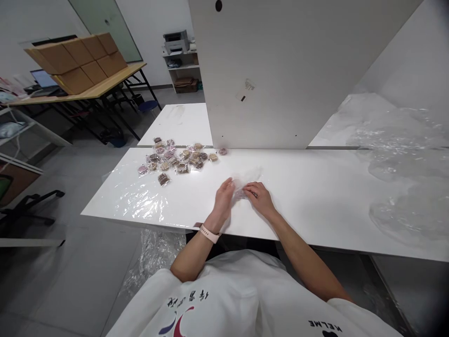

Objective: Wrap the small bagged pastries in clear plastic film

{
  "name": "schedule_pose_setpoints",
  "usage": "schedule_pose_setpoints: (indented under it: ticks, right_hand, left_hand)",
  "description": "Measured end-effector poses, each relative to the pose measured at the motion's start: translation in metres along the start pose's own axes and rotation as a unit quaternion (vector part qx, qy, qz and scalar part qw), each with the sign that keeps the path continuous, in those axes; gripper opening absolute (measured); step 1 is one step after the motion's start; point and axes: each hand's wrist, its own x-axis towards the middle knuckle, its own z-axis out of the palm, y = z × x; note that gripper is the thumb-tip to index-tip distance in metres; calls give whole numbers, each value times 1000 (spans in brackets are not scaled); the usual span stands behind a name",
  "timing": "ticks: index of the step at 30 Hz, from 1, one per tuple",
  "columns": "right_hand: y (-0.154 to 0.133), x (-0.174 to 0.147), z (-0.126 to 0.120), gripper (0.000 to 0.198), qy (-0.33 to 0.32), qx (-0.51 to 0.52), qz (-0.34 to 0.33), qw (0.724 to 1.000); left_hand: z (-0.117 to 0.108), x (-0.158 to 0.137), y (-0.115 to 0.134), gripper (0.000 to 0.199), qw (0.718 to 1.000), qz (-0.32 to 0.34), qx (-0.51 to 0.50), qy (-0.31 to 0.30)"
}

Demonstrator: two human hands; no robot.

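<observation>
Gripping clear plastic point(248, 176) between the fingertips of the left hand point(223, 194) and the right hand point(259, 197), just over the near part of the white desk point(315, 201). Closed at the fingers on both sides: left on the plastic's left edge, right pinching from the opposite side, near its lower end. In the gap between the two hands, close to the right fingertips, a small pinkish item point(240, 193) showing through the plastic; too blurred to tell whether inside it or behind it. Above the fingertips, thin plastic spreading away toward the far side of the desk.

Around the left wrist, a pale pink band point(209, 233). Beyond the left hand, up and to the left, well apart from it, a loose cluster of small wrapped pieces point(182, 168), in brown, tan and pink. Nearer than the rest, just beside the cluster, one dark brown piece point(163, 179). Far to the right of the right hand, crumpled plastic sheeting point(410, 187). Upright behind the work, a large white panel point(277, 70).
</observation>
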Motion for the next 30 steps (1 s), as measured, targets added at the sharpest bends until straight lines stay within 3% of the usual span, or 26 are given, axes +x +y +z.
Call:
schedule_pose_setpoints:
  ticks: [2, 5, 7, 9, 14, 17, 20, 23, 25, 27, 30]
  right_hand:
    - [2, 1, -2, 24, -15, -20, -5, 1000]
    - [5, -3, -11, 22, -38, -28, -20, 999]
    - [4, -11, -17, 18, -59, -48, -40, 996]
    - [1, -22, -22, 16, -59, -92, -59, 992]
    - [-13, -50, -29, 24, 36, -198, -72, 977]
    - [-14, -56, -37, 32, 25, -205, -71, 976]
    - [-7, -52, -44, 43, -31, -187, -79, 979]
    - [5, -40, -49, 39, -48, -162, -60, 984]
    - [12, -29, -54, 37, -44, -133, -19, 990]
    - [19, -15, -60, 39, -49, -97, 48, 993]
    - [29, 9, -69, 40, -40, -92, 137, 985]
  left_hand:
    - [13, 4, -9, 34, 977, 104, 170, -72]
    - [21, 6, -21, 40, 866, 240, 419, -131]
    - [19, 9, -24, 45, 795, 273, 520, -155]
    - [17, 12, -23, 44, 750, 284, 570, -180]
    - [17, 14, -16, 34, 701, 295, 611, -221]
    - [19, 13, -10, 37, 676, 296, 625, -253]
    - [17, 18, -2, 50, 689, 281, 601, -294]
    - [18, 34, 9, 45, 765, 250, 506, -309]
    - [23, 52, 15, 34, 801, 227, 455, -316]
    - [33, 73, 20, 23, 805, 210, 448, -327]
    - [54, 102, 22, 13, 787, 168, 506, -310]
